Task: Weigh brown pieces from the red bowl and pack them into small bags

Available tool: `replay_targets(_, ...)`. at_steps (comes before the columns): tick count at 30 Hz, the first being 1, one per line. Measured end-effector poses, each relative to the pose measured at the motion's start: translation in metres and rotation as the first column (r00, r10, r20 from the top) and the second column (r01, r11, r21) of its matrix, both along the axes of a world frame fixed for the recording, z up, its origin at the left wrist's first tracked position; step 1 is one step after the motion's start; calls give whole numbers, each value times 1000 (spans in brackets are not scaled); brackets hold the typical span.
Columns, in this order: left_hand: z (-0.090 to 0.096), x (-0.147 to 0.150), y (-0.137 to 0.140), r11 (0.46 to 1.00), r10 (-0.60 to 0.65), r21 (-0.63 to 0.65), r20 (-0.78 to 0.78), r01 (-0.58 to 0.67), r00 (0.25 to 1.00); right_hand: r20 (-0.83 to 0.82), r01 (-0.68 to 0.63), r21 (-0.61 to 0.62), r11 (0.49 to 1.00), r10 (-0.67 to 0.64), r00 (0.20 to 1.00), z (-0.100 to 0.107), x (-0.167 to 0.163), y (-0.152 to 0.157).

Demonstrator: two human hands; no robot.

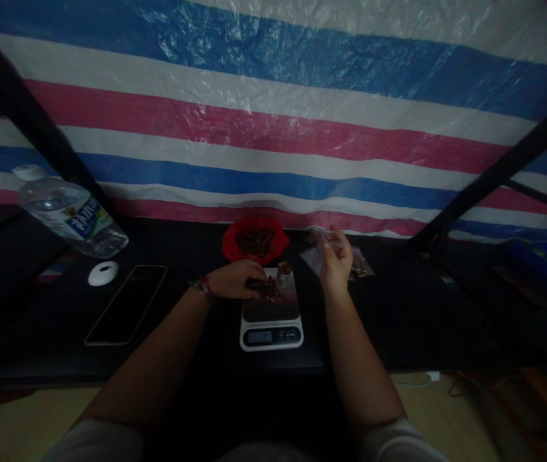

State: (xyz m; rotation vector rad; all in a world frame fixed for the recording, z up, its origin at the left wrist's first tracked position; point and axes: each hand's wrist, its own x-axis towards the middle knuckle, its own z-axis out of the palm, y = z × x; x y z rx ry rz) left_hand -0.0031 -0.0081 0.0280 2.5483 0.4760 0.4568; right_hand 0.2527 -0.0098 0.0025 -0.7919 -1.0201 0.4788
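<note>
A white kitchen scale (pixel 271 341) with a lit display stands in front of me. On its dark plate lies a loose pile of small brown pieces (pixel 269 290), which look dried. My left hand (pixel 235 280), with a bracelet at the wrist, reaches onto the plate from the left, fingers curled down on the pile's edge. A small cup (pixel 284 272) filled with brown bits sits at the plate's back right. To the right of the scale, my right hand (pixel 337 262) is raised, pinching a small clear plastic bag (pixel 331 239) between thumb and fingers.
Behind the scale is a red bowl (pixel 228 244) of brown pieces. More small clear bags (pixel 361 264) lie by my right hand. On the left are a phone (pixel 126 307), a white oval object (pixel 103 273) and a tilted plastic bottle (pixel 74 212). A striped sheet (pixel 273 141) hangs behind.
</note>
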Motion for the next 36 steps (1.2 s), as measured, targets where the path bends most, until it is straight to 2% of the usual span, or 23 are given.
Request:
replay_targets(6, 0, 4, 0, 998, -21, -56, 13, 22, 1000, 59, -20, -97, 995, 26, 998, -5, -6, 3)
replay_targets(15, -13, 9, 2, 1000, 13, -19, 35, -13, 999, 34, -51, -126, 991, 56, 998, -8, -6, 6)
replay_targets(24, -13, 7, 6, 989, 114, 107, -105, -103, 988, -38, -107, -136, 985, 103, 994, -7, -7, 4)
replay_targets(27, -14, 6, 9, 980, 153, 142, -106, -138, 982, -61, -123, -127, 984, 116, 991, -6, -7, 4)
replay_targets(30, -16, 3, 22, 944, 268, 206, -13, -259, 963, -62, -124, -130, 984, 116, 991, -6, -7, 4)
replay_targets(34, -26, 3, 43, 827, 501, 234, 108, -511, 859, -68, -110, -130, 985, 102, 992, -5, -8, 4)
replay_targets(36, -30, 4, 49, 788, 554, 230, 136, -571, 821, -66, -99, -137, 986, 91, 994, -4, -8, 5)
